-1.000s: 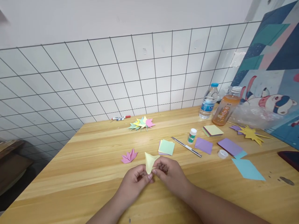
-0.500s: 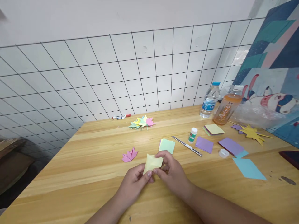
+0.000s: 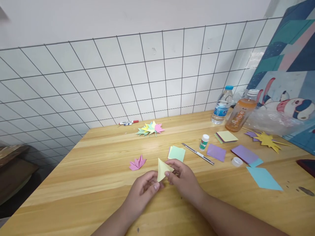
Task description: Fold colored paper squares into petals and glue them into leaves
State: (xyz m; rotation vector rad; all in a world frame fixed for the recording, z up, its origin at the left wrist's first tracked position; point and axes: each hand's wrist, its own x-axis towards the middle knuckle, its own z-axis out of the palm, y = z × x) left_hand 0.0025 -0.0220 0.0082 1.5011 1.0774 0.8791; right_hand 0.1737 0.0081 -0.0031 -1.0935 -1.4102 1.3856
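Note:
A pale yellow sheet of origami paper [image 3: 163, 170], now showing a triangular shape, is held just above the table between both hands. My right hand [image 3: 183, 177] pinches its right side between thumb and fingers. At the lower left corner, my left hand [image 3: 145, 188] has its thumb and curled fingers around the paper's edge; its fingertips are partly hidden. A pink folded paper piece [image 3: 137, 163] lies to the left beyond my left hand. Just past my right hand rests a stack of light green paper squares [image 3: 177, 153].
A utility knife [image 3: 198, 153], glue bottle [image 3: 204, 142], white cap [image 3: 237, 161], purple paper [image 3: 216, 152] and blue sheet [image 3: 264, 178] lie to the right. Two bottles [image 3: 220, 106] stand behind. Near the wall are a colourful paper assembly [image 3: 150, 128] and markers [image 3: 129, 123]. Yellow star-shaped paper [image 3: 268, 141] lies far right.
The yellow paper has gone from a squarish outline to a triangular one, its tip pointing up. My right hand has shifted slightly right, and the left fingers have loosened a little.

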